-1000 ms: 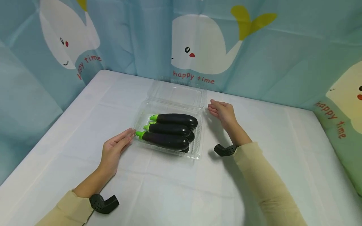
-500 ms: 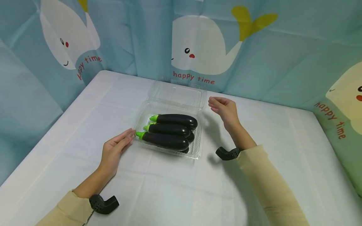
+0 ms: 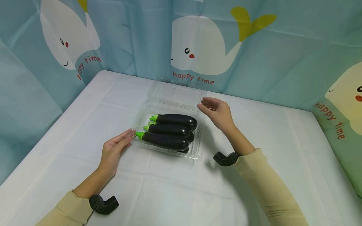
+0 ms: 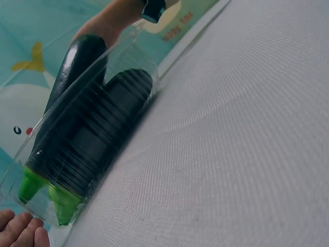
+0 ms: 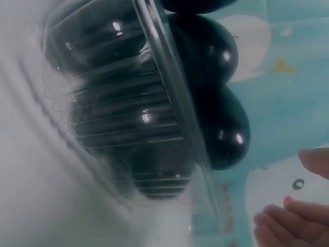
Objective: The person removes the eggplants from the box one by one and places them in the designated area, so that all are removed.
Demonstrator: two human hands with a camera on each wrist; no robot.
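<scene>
A clear plastic clamshell box (image 3: 195,154) stands on the table with its lid (image 3: 176,95) folded back. Several dark eggplants (image 3: 165,141) with green stems are piled inside, stems pointing left. My left hand (image 3: 111,153) rests beside the box's left wall, straight fingertips touching it near the front eggplant's stem. Those fingertips (image 4: 23,231) show at the lower edge of the left wrist view. My right hand (image 3: 219,114) hovers at the hinge's right end, fingers loosely bent, thumb apart and nothing held. Whether its fingertips touch the lid, I cannot tell.
White cloth (image 3: 169,194) covers the table. A blue curtain (image 3: 152,37) printed with whales hangs directly behind the lid. Black wrist devices (image 3: 104,204) sit on both forearms.
My right hand first rose slightly, then moved left toward the lid's hinge, its thumb parting from the fingers. The left hand, box and eggplants have stayed put.
</scene>
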